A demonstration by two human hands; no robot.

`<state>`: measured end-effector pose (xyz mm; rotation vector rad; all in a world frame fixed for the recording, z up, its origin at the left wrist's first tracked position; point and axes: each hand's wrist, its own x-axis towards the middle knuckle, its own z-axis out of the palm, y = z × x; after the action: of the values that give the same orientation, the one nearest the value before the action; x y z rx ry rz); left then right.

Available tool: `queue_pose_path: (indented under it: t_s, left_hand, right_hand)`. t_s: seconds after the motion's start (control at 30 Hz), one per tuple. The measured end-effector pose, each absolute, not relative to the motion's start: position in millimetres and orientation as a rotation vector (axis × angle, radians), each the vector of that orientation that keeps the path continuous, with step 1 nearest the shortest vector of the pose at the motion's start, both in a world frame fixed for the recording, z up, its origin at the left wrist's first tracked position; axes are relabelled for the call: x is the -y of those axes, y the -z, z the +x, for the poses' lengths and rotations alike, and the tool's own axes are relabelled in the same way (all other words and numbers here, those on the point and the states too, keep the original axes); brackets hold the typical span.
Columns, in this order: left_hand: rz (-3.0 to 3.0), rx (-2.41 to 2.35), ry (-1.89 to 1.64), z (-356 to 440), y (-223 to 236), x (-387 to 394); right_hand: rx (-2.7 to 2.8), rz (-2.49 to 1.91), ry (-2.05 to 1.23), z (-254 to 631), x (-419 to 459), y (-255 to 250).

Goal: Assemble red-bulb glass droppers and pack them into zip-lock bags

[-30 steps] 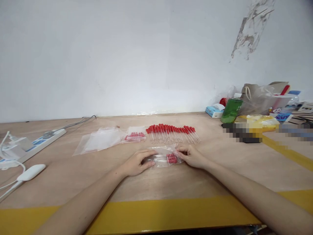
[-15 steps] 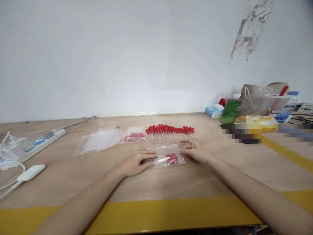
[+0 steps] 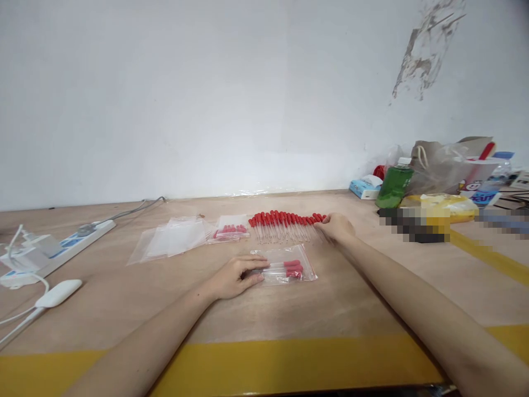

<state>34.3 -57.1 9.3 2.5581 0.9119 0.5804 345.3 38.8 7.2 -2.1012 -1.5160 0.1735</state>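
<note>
A clear zip-lock bag [image 3: 276, 275] lies flat before me with a few red-bulbed droppers [image 3: 293, 264] inside, bulbs toward the right end. My left hand [image 3: 242, 274] holds the bag's left end, thumb on the near side and fingers on the far side. Beyond it runs a row of loose droppers [image 3: 281, 219], red bulbs pointing away and clear tubes toward me. At the right end of that row, my right hand [image 3: 339, 227] has its fingertips closed on a dropper, which the hand partly hides.
Left of the row is a stack of filled bags [image 3: 231, 229], beside flat clear bags [image 3: 176, 237]. A power strip [image 3: 78, 248] with plugs and a white cable stands at far left. A green bottle [image 3: 394, 184], tissue pack [image 3: 366, 187] and plastic bags crowd the right back.
My right hand has left the bag's right end and moved away and rightward to the droppers at the row's end. My left hand stays on the bag. The view has shifted slightly.
</note>
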Motion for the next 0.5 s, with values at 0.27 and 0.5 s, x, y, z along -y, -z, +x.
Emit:
queue_pose_path:
  t_s: [0.27,0.5]
  left_hand:
    - [2.579,-0.902,-0.571,34.1,-8.3,57.4]
    - [2.598,-0.917,-0.562,33.0,-8.3,56.6]
  right_hand:
    - [1.435,-2.177,-0.265,340.7,-48.3,-12.0]
    - [1.457,-1.655,-0.594,342.3,-26.4,-19.5]
